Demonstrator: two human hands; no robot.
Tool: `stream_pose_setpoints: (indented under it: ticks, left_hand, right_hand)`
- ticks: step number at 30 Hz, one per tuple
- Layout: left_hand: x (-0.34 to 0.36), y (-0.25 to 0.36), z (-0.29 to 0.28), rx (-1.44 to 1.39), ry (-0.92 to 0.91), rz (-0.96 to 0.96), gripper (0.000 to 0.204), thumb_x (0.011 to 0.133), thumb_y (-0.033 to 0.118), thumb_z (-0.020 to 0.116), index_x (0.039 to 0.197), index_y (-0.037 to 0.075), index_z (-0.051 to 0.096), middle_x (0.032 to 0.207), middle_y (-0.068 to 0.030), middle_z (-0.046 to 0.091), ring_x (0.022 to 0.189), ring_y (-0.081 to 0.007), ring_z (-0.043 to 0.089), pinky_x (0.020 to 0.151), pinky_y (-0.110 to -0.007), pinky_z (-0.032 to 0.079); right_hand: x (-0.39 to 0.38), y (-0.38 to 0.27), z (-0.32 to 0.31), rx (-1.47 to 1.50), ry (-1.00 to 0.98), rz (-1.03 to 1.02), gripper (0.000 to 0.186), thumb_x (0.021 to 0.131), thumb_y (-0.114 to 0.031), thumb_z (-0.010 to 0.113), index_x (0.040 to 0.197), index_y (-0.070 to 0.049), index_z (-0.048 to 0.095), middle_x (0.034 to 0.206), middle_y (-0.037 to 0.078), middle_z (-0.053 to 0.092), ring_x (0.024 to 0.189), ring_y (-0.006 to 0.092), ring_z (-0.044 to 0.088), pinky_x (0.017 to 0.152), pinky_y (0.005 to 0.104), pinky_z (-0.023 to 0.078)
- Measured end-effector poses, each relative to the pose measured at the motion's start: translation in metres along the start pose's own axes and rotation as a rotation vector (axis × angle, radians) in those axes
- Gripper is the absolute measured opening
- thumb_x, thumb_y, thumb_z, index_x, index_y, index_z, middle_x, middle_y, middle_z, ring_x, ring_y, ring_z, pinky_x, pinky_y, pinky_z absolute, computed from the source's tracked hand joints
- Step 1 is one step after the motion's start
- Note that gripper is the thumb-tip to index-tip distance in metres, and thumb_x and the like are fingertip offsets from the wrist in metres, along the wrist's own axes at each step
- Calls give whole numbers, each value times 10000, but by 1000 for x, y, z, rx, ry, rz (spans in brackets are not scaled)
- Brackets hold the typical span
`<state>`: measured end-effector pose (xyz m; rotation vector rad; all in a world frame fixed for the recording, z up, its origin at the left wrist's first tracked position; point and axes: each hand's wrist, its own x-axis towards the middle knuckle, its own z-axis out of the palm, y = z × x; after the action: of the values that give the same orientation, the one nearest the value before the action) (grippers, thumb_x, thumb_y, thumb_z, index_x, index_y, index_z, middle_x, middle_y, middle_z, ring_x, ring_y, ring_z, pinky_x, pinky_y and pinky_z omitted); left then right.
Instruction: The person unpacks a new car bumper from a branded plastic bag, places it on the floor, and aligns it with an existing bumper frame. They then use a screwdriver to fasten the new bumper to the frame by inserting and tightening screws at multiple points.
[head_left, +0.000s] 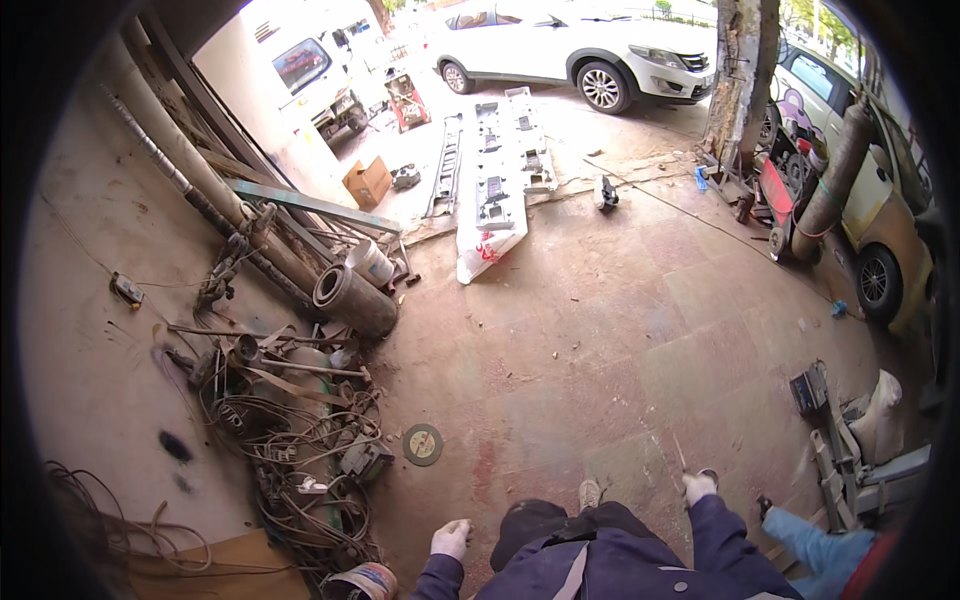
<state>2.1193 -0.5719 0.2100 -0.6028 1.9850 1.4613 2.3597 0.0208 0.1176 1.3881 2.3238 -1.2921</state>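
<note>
My right hand (699, 488), in a pale glove, is closed on a thin light rod (680, 452) that sticks out forward over the floor. Something dark shows at the edge of that hand, too small to name. At my left side hangs my left hand (452, 538), also in a pale glove, with its fingers curled in and no object showing. A flat round disc (423, 445), like a cutting wheel, lies on the floor ahead of my left hand. One of my shoes (589, 493) shows below me.
Tangled cables (300, 475) and metal scrap line the left wall beside a rusty pipe (355, 300). Long grey panels (492, 170) lie ahead on plastic sheeting. A co-worker's blue sleeve (815, 545) is close at right, near metal frames (840, 470). A white car (580, 50) stands outside.
</note>
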Motion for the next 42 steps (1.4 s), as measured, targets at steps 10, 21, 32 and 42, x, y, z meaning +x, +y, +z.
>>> stream_pose_setpoints:
  ticks: [10,21,32,42]
  left_hand:
    - [133,61,13,69,-1,-232,331,1021,294,667,1129,-13,728,927,-69,738,767,-162,692,679,-329,563]
    - [349,242,-68,236,147,-159,349,997,310,668,1031,-24,763,847,-79,739,709,-152,670,691,-321,549]
    - [516,428,-55,290,156,-11,386,1006,313,664,1166,-27,753,908,-114,766,747,-171,715,686,-325,586]
    - [558,530,-77,457,137,-251,443,979,360,653,1158,-29,765,887,-116,784,785,-190,729,745,-339,573]
  right_hand:
    - [149,-150,12,250,-54,376,292,995,-257,626,1023,28,688,691,141,632,503,237,588,453,427,483]
    - [203,-266,95,112,-113,662,251,991,-263,642,1008,-36,747,836,215,739,664,321,724,593,478,565]
    - [412,-525,156,402,-128,581,262,975,-250,687,933,5,645,679,142,628,483,258,589,437,429,493]
    - [593,-700,185,281,-174,482,296,997,-292,658,1056,-3,632,700,115,621,504,227,569,448,416,486]
